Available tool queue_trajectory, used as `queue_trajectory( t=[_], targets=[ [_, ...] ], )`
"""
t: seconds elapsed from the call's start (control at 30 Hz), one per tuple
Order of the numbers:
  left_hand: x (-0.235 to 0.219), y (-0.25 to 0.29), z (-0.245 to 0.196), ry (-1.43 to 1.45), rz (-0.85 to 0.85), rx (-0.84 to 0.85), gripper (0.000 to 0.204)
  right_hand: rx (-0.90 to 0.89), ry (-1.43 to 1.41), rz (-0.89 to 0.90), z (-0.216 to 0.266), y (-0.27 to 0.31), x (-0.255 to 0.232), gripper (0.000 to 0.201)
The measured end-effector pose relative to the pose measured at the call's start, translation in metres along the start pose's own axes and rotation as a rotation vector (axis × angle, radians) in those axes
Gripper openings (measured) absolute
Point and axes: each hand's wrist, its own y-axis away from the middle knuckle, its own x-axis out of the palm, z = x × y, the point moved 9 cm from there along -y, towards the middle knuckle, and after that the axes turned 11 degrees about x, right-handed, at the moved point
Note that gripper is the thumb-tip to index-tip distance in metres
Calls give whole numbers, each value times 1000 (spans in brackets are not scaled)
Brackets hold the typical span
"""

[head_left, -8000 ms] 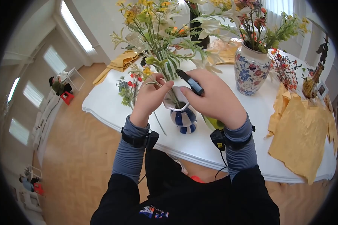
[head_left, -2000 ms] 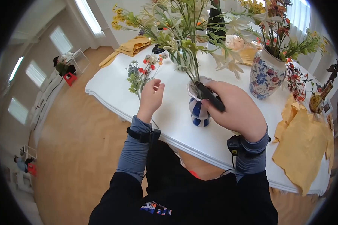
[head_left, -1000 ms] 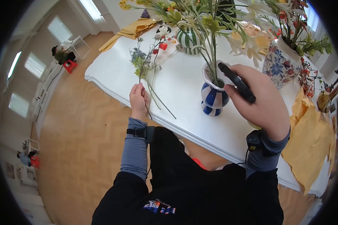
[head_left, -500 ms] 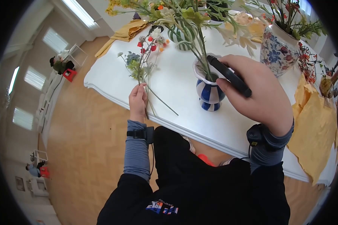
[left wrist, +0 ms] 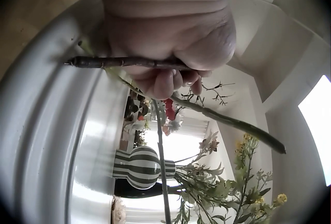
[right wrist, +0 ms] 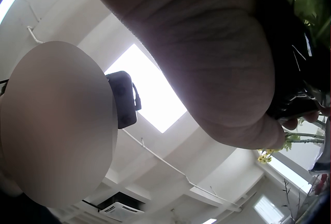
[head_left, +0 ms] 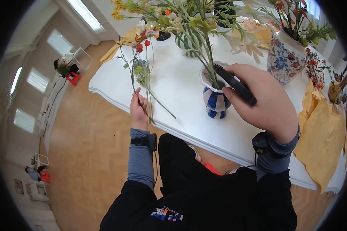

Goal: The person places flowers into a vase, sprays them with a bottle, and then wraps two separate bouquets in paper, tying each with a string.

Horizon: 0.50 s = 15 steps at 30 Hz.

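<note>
My left hand, at the table's front edge, holds a dark brown flower stem across the palm in the left wrist view. Green stems run behind its fingers. Above the hand in the head view rise a thin dark twig, red flowers and a blue-green sprig. My right hand grips a black-handled tool beside the rim of a blue-and-white striped vase; the tool's working end is hidden. Tall stems with white lilies stand in that vase.
A floral-patterned vase with flowers stands at the right. Behind is a green-striped vase. Yellow wrapping paper drapes over the right table edge, near red-berry branches. The white table has a moulded edge.
My left hand has left the striped vase and taken hold of flower stems lying at the left; their blossoms now stand more upright. My right hand keeps the black tool by the vase.
</note>
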Motion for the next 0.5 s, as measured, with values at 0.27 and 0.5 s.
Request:
queue_trajectory(
  t=[0.27,0.5],
  targets=[
    [5,-3,17,-355,-73,-177,33,4,-1,1,1,0,2,31],
    [13,6,-7,-19,23,32,35,19,7,7,2,-2,3,28]
  ],
)
